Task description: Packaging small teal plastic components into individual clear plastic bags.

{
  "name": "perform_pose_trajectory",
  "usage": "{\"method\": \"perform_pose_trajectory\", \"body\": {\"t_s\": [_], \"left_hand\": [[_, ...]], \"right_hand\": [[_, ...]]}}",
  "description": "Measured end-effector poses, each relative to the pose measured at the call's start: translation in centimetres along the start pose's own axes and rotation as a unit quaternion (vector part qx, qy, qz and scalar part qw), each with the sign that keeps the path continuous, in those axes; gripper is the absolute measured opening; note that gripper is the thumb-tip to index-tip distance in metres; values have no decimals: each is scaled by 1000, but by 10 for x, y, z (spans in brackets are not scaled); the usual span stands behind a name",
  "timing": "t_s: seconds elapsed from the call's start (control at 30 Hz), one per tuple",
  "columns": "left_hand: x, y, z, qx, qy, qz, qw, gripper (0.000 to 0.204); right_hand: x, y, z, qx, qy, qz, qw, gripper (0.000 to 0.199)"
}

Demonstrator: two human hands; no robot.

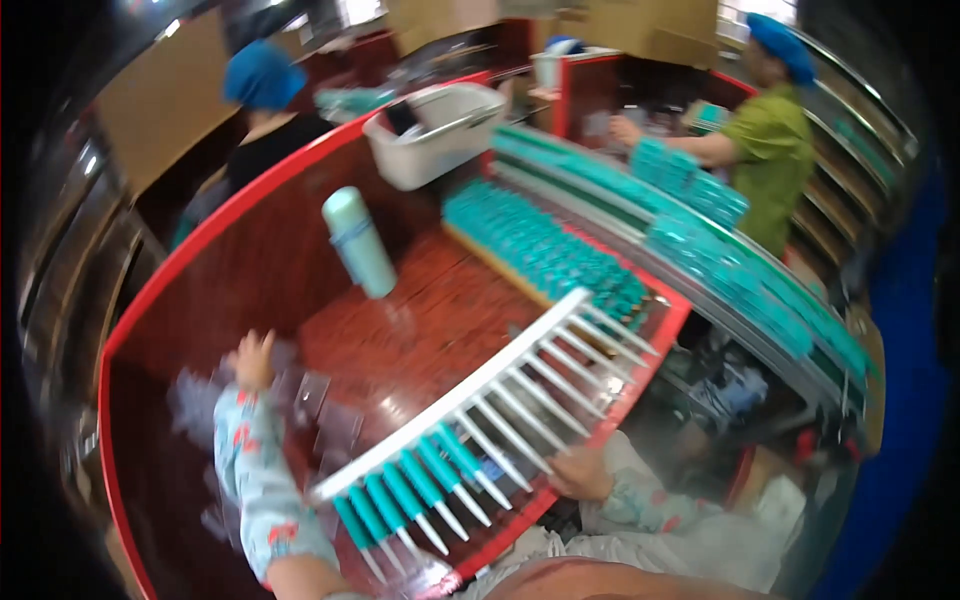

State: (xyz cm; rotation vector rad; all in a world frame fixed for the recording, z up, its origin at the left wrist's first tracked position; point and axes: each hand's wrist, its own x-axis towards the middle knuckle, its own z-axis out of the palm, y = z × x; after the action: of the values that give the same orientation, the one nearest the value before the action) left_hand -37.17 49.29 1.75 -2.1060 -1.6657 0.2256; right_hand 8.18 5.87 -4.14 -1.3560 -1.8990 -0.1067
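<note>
My left hand [252, 362] reaches over a pile of clear plastic pieces [200, 400] on the left of the red-brown table, fingers spread and nothing visible in them. Across the table's front lies a white rack [450, 398] with a row of long tapered prongs. Teal sleeves [425, 478] cover several prongs at its near left end; the prongs farther right are bare white. By the tips of the bare prongs, at the table's front edge, is my right hand [582, 472]. Its fingers look curled together, but blur hides what they hold, if anything.
A pale green bottle [360, 245] stands mid-table. Behind are a tray of teal pieces [545, 245] and a white basket [435, 135] at the raised red rim. A conveyor [700, 250] carrying teal packs runs along the right. Two people in blue caps work beyond.
</note>
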Motion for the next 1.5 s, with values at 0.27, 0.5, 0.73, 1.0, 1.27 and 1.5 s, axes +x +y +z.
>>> {"method": "perform_pose_trajectory", "body": {"t_s": [0.27,0.5,0.73,1.0,1.27,1.5], "left_hand": [[-95,-17,-76,18,48,119,992,54],[-242,-67,-110,-54,60,-72,994,64],[-316,-62,-117,-222,267,-134,928,56],[-321,-12,-116,-293,348,-304,837,23],[-436,65,-111,-719,423,-388,391,20],[-476,304,-206,-951,-66,-254,164,21]], "right_hand": [[-13,5,11,-1,9,-8,1000,18],[-14,2,6,23,53,1,998,14],[-18,5,5,50,20,-18,998,10],[-43,-7,-39,139,23,29,990,10],[-108,-36,-42,277,-38,196,940,12],[-27,-106,-24,258,-149,-67,952,50]]}}
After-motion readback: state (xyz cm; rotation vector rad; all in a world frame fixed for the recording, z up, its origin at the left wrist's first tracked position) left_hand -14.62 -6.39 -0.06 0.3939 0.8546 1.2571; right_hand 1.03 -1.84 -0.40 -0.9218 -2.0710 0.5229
